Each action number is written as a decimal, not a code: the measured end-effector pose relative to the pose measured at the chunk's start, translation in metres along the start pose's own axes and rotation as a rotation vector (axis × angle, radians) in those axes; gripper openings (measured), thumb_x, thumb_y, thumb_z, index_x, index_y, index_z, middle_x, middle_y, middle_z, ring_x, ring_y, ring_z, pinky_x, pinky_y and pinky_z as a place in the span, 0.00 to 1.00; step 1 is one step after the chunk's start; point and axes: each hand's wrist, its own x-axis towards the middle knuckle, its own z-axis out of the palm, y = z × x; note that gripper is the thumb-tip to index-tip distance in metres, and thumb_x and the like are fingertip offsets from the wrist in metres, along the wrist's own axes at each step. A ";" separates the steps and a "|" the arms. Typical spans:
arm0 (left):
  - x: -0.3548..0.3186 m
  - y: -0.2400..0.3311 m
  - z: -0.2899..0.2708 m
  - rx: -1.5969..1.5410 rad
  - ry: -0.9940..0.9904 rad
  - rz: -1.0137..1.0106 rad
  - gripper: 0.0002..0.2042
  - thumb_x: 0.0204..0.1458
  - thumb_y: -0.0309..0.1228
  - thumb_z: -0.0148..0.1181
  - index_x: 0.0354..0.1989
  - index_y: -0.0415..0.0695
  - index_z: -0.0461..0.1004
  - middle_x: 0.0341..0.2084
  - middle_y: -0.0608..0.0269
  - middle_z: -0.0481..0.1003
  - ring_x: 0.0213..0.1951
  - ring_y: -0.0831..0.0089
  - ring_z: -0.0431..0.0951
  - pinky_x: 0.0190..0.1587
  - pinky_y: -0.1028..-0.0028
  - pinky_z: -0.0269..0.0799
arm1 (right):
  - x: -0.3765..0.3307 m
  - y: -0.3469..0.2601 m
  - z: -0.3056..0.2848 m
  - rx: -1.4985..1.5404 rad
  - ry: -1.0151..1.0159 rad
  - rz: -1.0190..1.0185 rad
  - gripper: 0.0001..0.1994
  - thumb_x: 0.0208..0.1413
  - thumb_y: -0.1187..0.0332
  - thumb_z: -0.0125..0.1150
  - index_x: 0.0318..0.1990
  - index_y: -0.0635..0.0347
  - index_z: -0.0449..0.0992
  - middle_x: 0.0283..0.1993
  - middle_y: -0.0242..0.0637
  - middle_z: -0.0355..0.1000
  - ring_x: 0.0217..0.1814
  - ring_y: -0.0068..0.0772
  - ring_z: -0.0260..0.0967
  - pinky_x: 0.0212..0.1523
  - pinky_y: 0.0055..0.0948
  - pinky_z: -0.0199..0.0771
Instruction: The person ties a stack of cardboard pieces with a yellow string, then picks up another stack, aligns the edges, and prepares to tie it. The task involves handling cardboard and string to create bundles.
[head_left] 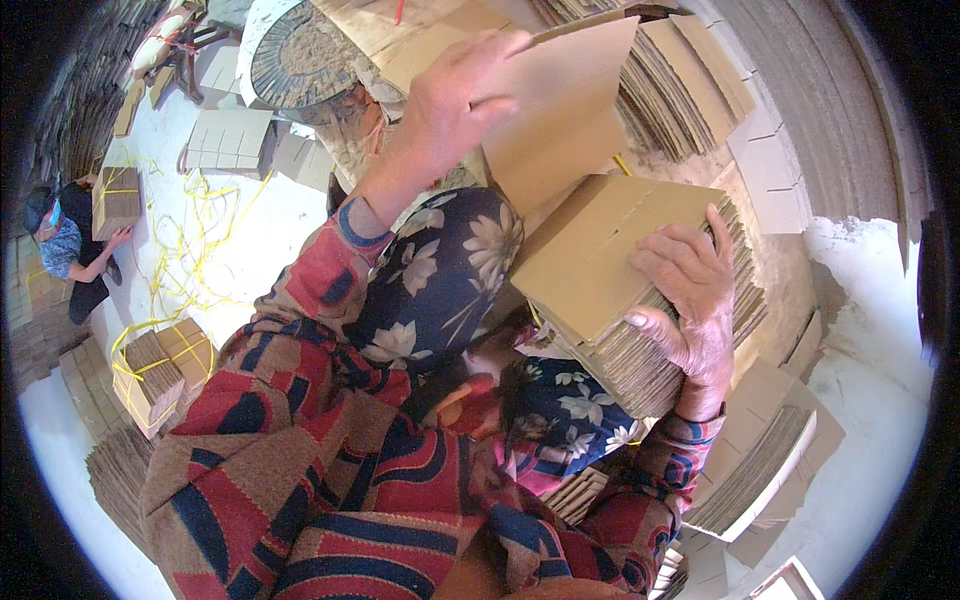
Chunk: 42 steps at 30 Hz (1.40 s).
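A tan cardboard sheet [565, 115] stands tilted in front of my left knee. My left hand [450, 100] is at its left edge, thumb on the near face and fingers by the upper edge; the grip is partly hidden. To the right, a thick stack of cardboard sheets [600, 240] leans over my right thigh, its layered edges facing me and rightward. My right hand [690, 285] grips this stack at its right side, thumb against the layered edge and fingers bent over the top sheet.
More cardboard piles lie at the far right [670, 90] and near right [755, 465]. Beyond my left hand is a round, dusty fan-like object [310, 60]. Yellow strapping [195, 240] tangles on the floor at left, near a strapped bundle [165, 370] and another person [75, 240] handling a bundle.
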 end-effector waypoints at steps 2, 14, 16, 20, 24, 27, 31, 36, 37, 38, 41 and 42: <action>-0.005 0.003 0.002 -0.012 -0.017 0.004 0.29 0.37 0.26 0.69 0.53 0.44 0.71 0.50 0.56 0.73 0.50 0.60 0.74 0.51 0.68 0.69 | 0.000 0.000 0.000 0.002 -0.005 -0.002 0.29 0.44 0.40 0.57 0.36 0.61 0.78 0.39 0.38 0.75 0.49 0.44 0.69 0.67 0.56 0.45; -0.008 -0.017 0.003 0.107 0.054 -0.200 0.28 0.39 0.23 0.67 0.54 0.44 0.71 0.45 0.54 0.75 0.47 0.59 0.76 0.49 0.67 0.71 | 0.000 0.002 0.001 -0.015 0.020 -0.012 0.29 0.44 0.40 0.56 0.35 0.60 0.77 0.38 0.38 0.74 0.48 0.43 0.69 0.66 0.56 0.46; -0.001 -0.046 0.005 -0.040 0.110 -0.343 0.27 0.40 0.21 0.66 0.54 0.42 0.71 0.41 0.54 0.77 0.41 0.62 0.78 0.44 0.69 0.74 | -0.001 0.003 -0.001 -0.024 0.008 -0.009 0.29 0.44 0.40 0.56 0.35 0.60 0.77 0.38 0.38 0.74 0.48 0.44 0.69 0.66 0.56 0.47; -0.005 -0.119 0.013 -0.243 0.264 -0.546 0.25 0.40 0.17 0.66 0.52 0.38 0.71 0.36 0.56 0.77 0.34 0.67 0.80 0.37 0.69 0.77 | 0.002 0.001 0.000 -0.009 0.012 -0.009 0.29 0.44 0.40 0.56 0.35 0.60 0.78 0.39 0.38 0.75 0.48 0.44 0.70 0.66 0.56 0.46; -0.018 -0.150 0.014 -0.737 0.321 -0.950 0.24 0.39 0.14 0.65 0.49 0.35 0.70 0.36 0.52 0.77 0.32 0.64 0.80 0.37 0.68 0.78 | 0.002 0.002 -0.001 0.000 0.007 -0.009 0.28 0.44 0.40 0.56 0.35 0.60 0.78 0.39 0.38 0.75 0.48 0.44 0.70 0.66 0.56 0.46; -0.027 -0.141 0.016 -0.787 0.346 -1.063 0.23 0.41 0.13 0.62 0.49 0.35 0.70 0.36 0.52 0.77 0.33 0.63 0.80 0.37 0.67 0.79 | 0.000 0.000 -0.002 0.006 0.007 0.012 0.28 0.44 0.41 0.56 0.35 0.60 0.78 0.39 0.37 0.75 0.48 0.45 0.70 0.66 0.56 0.47; -0.033 -0.127 0.012 -0.583 0.353 -0.992 0.19 0.43 0.14 0.60 0.48 0.33 0.71 0.37 0.54 0.77 0.33 0.66 0.79 0.35 0.70 0.78 | 0.002 0.000 -0.003 0.007 0.006 0.005 0.28 0.44 0.41 0.56 0.35 0.60 0.78 0.39 0.37 0.75 0.49 0.44 0.70 0.66 0.56 0.47; -0.023 -0.114 0.004 -0.645 0.309 -0.902 0.17 0.45 0.18 0.61 0.47 0.35 0.74 0.35 0.60 0.78 0.33 0.72 0.77 0.35 0.75 0.75 | -0.001 0.004 -0.001 -0.009 0.004 -0.004 0.28 0.45 0.41 0.56 0.35 0.61 0.78 0.40 0.38 0.75 0.49 0.44 0.70 0.66 0.56 0.46; -0.018 -0.120 0.000 -0.578 0.263 -0.852 0.20 0.45 0.17 0.60 0.51 0.37 0.72 0.35 0.60 0.77 0.34 0.72 0.77 0.37 0.75 0.74 | 0.000 0.004 -0.002 -0.005 0.004 -0.005 0.28 0.45 0.41 0.56 0.35 0.61 0.78 0.40 0.38 0.75 0.49 0.44 0.70 0.66 0.56 0.46; -0.016 -0.124 -0.002 -0.512 0.217 -0.800 0.24 0.45 0.17 0.60 0.54 0.39 0.71 0.35 0.60 0.77 0.36 0.72 0.77 0.39 0.76 0.74 | 0.000 0.003 -0.002 -0.001 0.005 -0.006 0.28 0.46 0.41 0.56 0.35 0.61 0.78 0.40 0.38 0.75 0.49 0.44 0.70 0.66 0.56 0.46; -0.006 -0.107 0.002 -0.428 0.228 -0.563 0.22 0.46 0.17 0.59 0.54 0.40 0.72 0.34 0.62 0.77 0.35 0.72 0.76 0.40 0.76 0.72 | 0.001 0.004 -0.002 0.008 -0.002 -0.003 0.27 0.46 0.42 0.56 0.36 0.61 0.78 0.39 0.38 0.75 0.49 0.44 0.70 0.66 0.56 0.46; -0.004 -0.108 0.002 -0.405 0.218 -0.561 0.23 0.46 0.16 0.59 0.54 0.39 0.71 0.34 0.62 0.77 0.36 0.72 0.76 0.40 0.75 0.73 | 0.001 0.004 -0.002 0.011 0.005 -0.004 0.27 0.46 0.42 0.56 0.36 0.61 0.78 0.39 0.38 0.75 0.49 0.44 0.70 0.66 0.56 0.46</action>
